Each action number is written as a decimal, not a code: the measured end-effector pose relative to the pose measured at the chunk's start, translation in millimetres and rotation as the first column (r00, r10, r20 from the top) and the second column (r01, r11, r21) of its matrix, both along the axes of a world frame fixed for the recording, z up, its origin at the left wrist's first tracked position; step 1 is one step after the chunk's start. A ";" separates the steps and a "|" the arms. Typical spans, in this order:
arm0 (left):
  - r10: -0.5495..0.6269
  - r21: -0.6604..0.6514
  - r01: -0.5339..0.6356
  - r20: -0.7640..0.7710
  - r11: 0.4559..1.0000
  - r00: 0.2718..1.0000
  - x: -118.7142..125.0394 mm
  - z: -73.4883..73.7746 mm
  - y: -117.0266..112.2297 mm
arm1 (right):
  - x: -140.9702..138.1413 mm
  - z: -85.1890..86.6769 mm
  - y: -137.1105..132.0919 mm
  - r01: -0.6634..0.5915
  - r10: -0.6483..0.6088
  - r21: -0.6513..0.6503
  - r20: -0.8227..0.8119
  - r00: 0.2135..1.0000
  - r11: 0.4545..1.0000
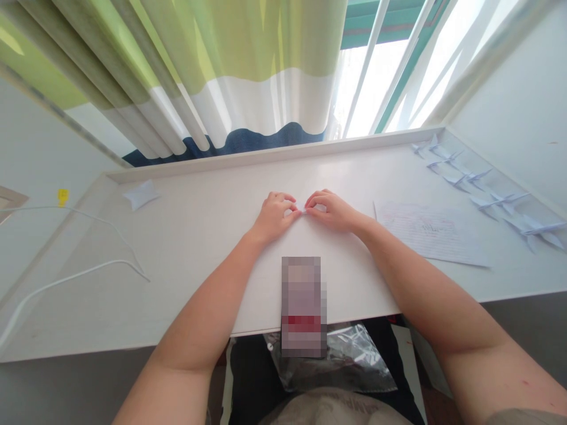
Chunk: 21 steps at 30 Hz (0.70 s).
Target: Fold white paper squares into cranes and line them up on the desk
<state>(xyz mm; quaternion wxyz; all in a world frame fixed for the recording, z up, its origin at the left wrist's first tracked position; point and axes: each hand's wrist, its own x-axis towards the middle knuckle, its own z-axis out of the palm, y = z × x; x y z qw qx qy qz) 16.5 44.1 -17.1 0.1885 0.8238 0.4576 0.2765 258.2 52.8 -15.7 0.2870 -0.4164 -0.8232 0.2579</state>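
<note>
My left hand and my right hand meet at the middle of the white table. Both pinch a small folded piece of white paper that lies on the table between the fingertips. The fingers of each hand are curled and pressed down on the paper. Most of the paper is hidden under the fingers.
A row of several folded paper cranes runs along the right edge. A lined sheet of paper lies to the right of my hands. Another folded paper sits far left, near a white cable. A blurred phone-like object rests at the table's near edge.
</note>
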 end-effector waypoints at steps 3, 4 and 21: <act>0.022 -0.030 -0.022 0.003 0.999 1.000 0.8 -0.4 0.7 | 0.0 0.5 -0.5 -0.008 0.008 -0.019 -0.001 1.000 1.000; 0.024 -0.036 -0.024 0.005 0.999 1.000 0.9 -0.7 1.0 | 0.3 0.9 -0.3 -0.012 0.012 -0.028 -0.005 1.000 1.000; 0.020 -0.021 -0.021 -0.032 1.000 0.999 2.0 1.9 -1.0 | -13.2 0.9 -0.8 0.150 -0.150 0.006 0.068 0.986 0.989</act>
